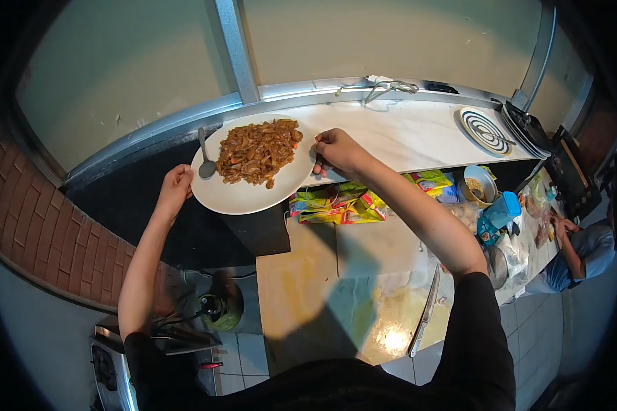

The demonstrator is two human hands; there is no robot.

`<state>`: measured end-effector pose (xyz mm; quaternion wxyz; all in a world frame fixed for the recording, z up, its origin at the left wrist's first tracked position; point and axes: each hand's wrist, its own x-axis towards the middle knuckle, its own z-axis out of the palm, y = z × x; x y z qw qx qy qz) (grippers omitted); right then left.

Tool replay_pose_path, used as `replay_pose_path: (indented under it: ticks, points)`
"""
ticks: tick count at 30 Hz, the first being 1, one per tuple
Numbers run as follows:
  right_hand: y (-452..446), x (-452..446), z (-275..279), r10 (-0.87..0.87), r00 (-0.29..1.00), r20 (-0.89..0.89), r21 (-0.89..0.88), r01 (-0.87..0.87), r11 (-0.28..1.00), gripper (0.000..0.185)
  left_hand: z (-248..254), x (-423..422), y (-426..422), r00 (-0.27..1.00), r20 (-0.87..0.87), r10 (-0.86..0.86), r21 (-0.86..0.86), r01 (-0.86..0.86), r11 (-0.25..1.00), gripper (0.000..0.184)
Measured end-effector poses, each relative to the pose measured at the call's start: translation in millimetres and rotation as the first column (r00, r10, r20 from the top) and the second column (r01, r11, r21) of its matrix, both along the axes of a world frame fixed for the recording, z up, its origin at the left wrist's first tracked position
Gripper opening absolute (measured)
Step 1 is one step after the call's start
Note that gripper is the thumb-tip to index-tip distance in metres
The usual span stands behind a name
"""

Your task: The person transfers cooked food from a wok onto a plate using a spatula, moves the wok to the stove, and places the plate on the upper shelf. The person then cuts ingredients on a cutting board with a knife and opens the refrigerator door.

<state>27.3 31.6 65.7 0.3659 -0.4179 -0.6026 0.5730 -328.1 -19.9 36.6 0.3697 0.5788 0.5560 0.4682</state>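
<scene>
A large white oval plate (243, 201) spans the gap between my hands, at the left end of a white marbled ledge. Brown noodle-like food with small orange bits (260, 151) is heaped on it. A grey spoon (206, 159) rests along the plate's left side, its bowl toward me. My left hand (177, 188) is closed on the left rim. At the right rim, the fingers of my right hand (339, 152) are pinched together. My fingertips are partly hidden on both sides.
Colourful packets (343, 204) lie below the ledge. A long knife (426, 312) lies on the worktop (295, 288). Rightward are a striped plate (483, 130), a bowl (478, 183) and a blue container (503, 209). Another person (579, 253) works at far right. A gas cylinder (221, 308) stands below left.
</scene>
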Motion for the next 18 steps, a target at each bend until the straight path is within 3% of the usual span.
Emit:
replay_pose_path:
  ticks: [8, 11, 12, 14, 18]
  points:
    - [22, 15, 3, 0.038, 0.983, 0.181, -0.004, -0.037, 0.999, 0.023, 4, 4, 10, 0.997, -0.002, -0.071, -0.027, 0.071, 0.997, 0.017]
    - [26, 21, 7, 0.017, 0.974, 0.226, -0.018, -0.014, 1.0, 0.025, 5, 5, 17, 0.966, -0.256, -0.048, 0.032, 0.058, 0.998, 0.022]
    - [28, 28, 7, -0.002, 0.969, 0.247, -0.02, 0.007, 1.0, 0.026, 7, 11, 20, 0.966, -0.253, -0.047, 0.031, 0.057, 0.998, 0.022]
    - [32, 40, 6, -0.008, 0.962, 0.275, -0.015, 0.013, 1.0, 0.027, 11, 20, 26, 0.889, -0.458, -0.014, 0.105, 0.07, 0.992, 0.022]
    - [31, 56, 9, -0.061, 0.97, 0.236, -0.018, 0.067, 0.998, 0.03, 25, 44, 33, 0.781, -0.624, 0.01, 0.108, 0.074, 0.991, 0.026]
